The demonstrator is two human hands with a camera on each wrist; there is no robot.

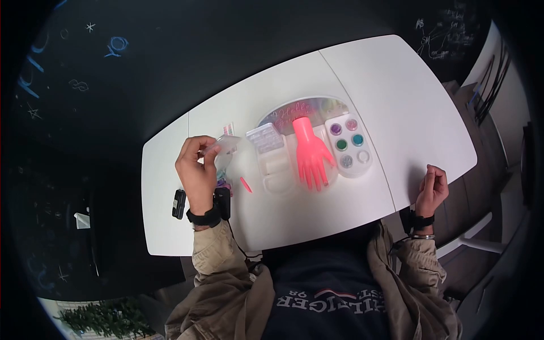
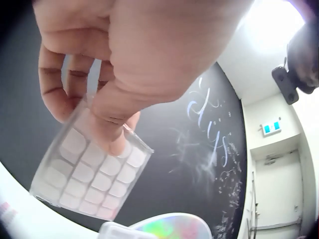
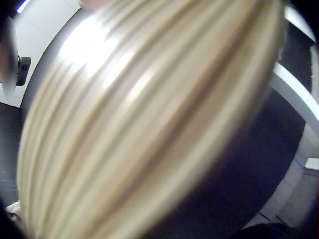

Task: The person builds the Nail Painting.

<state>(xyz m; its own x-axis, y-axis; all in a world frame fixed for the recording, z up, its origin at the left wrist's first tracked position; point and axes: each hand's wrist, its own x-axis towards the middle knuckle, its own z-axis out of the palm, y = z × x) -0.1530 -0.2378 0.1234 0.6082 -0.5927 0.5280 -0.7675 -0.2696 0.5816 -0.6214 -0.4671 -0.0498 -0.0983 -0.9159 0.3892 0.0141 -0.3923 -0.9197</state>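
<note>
My left hand (image 1: 198,170) is raised over the left part of the table, pinching a clear flat pack (image 1: 225,145) between thumb and fingers. In the left wrist view, the hand (image 2: 134,55) grips one end of this pack (image 2: 92,177), which shows rows of pale, rounded, nail-like shapes. A pink model hand (image 1: 309,150) lies to its right on a white tray (image 1: 277,182), fingers toward me. My right hand (image 1: 432,190) is by the table's right front edge, fingers loosely curled, with nothing visible in it. A blurred ridged surface (image 3: 149,119) fills most of the right wrist view.
Round pots of coloured glitter (image 1: 341,144) sit at the tray's right, and a clear compartment box (image 1: 264,137) at its left. A pink stick (image 1: 245,185), small coloured items (image 1: 223,184) and a black object (image 1: 179,204) lie near my left hand.
</note>
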